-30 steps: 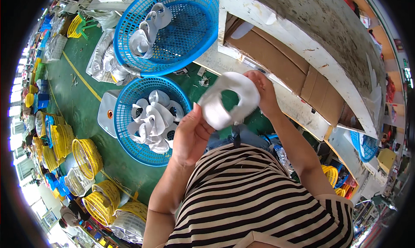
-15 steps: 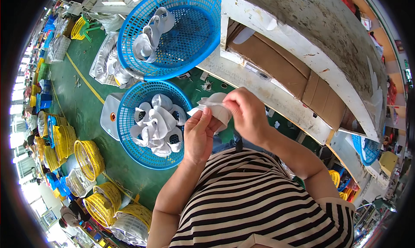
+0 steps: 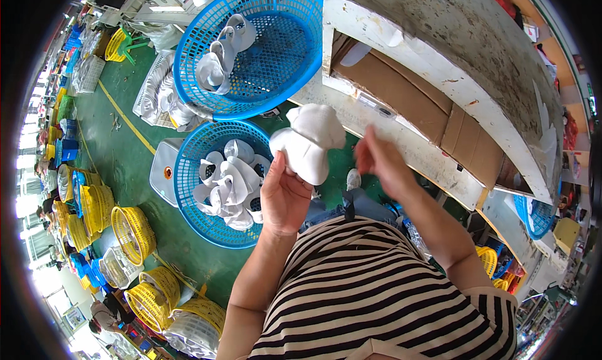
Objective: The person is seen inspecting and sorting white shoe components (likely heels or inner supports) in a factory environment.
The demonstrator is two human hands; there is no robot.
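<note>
A white, soft-looking moulded piece (image 3: pixel 307 143) with rounded lobes is held up in front of my body. My left hand (image 3: pixel 285 197) grips its lower edge, thumb on the near side; the other fingers are partly hidden behind it. To the right of the piece, apart from it, my right hand (image 3: pixel 381 162) is slightly blurred, with fingers apart and nothing visible in them. Left of my left hand stands a round blue basket (image 3: pixel 188 206) holding several similar white curved pieces (image 3: pixel 229 181). Beyond it, a larger blue basket (image 3: pixel 276 106) holds a few white pieces (image 3: pixel 219 62) along its left side.
A worn white bench (image 3: pixel 439 34) with flattened cardboard (image 3: pixel 407 84) in its opening stands at the right. A grey stool (image 3: pixel 164 172) is beside the lower blue basket. Yellow baskets (image 3: pixel 133 234) line the left side of the green floor (image 3: pixel 128 165).
My right hand has let go of the white piece and moved away to the right. The piece has turned and spread out in my left hand, now showing its smooth lobed side.
</note>
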